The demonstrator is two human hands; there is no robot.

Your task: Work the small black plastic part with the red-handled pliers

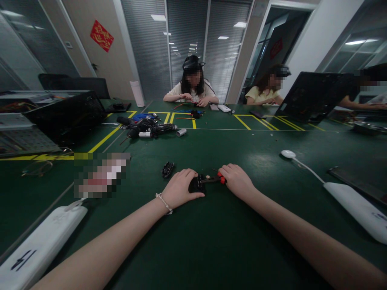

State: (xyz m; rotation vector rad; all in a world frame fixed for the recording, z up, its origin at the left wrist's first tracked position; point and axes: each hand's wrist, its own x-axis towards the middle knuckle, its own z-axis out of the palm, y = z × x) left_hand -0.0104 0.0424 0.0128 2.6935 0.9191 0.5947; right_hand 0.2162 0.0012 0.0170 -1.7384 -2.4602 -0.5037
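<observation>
My left hand (180, 188), with a beaded bracelet on the wrist, grips a small black plastic part (196, 186) on the green table, thumb along its near side. In my right hand (237, 179) are pliers (221, 177) with red handles, the fingers closed round them. Their dark jaws reach left onto the black part, where a small light-coloured piece (207, 177) shows. Whether the jaws pinch anything is too small to tell. Just beyond my left hand lies a separate black plastic piece (167, 169).
Beyond my hands lies a pile of black tools and blue cables (145, 125). A white power bank (45, 241) is at left, another white device (353, 205) with a cable at right. Eyeglasses (38, 167) lie at far left. A co-worker (193, 86) sits opposite; monitors (314, 96) stand on the table (193, 249).
</observation>
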